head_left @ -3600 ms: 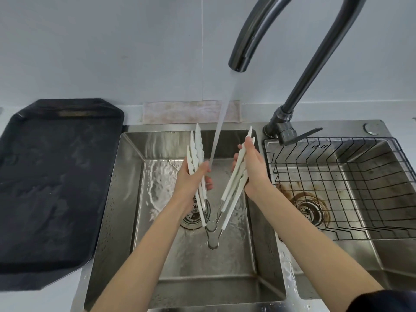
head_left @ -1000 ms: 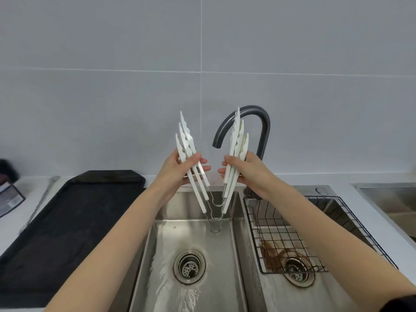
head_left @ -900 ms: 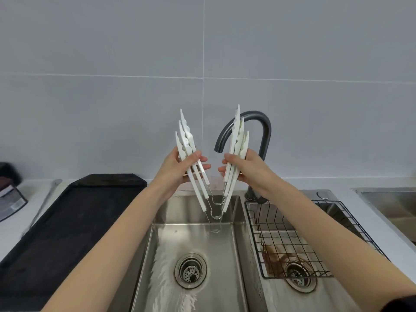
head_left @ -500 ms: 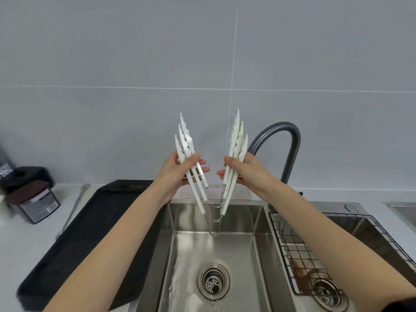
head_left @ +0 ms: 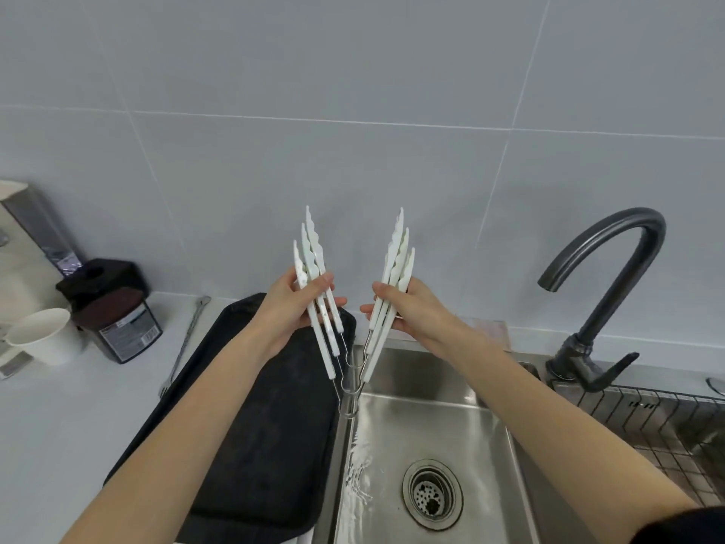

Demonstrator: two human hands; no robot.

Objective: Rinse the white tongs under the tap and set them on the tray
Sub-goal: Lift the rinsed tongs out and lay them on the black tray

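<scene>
Left hand (head_left: 290,312) and right hand (head_left: 408,314) each grasp one side of the white plastic wavy-tipped tongs (head_left: 317,292) — tips up. Wire hinges hang over the black rectangular tray's (head_left: 251,445) edge — beside the steel sink (head_left: 427,422).

The tray (head_left: 251,437) lies on the counter (head_left: 78,426) just left of the sink (head_left: 439,429). A wire basket (head_left: 667,422) sits in the basin to the right, with the tap (head_left: 612,292) at the far edge between the two basins. Left of the tray a long utensil (head_left: 184,343) lies on the counter; farther left stand a jar (head_left: 117,316) and a cup (head_left: 43,335). Held up over the seam of tray and sink, the tongs (head_left: 353,308) spread between the left hand (head_left: 290,312) and the right hand (head_left: 408,312), tips up, joined ends down.
</scene>
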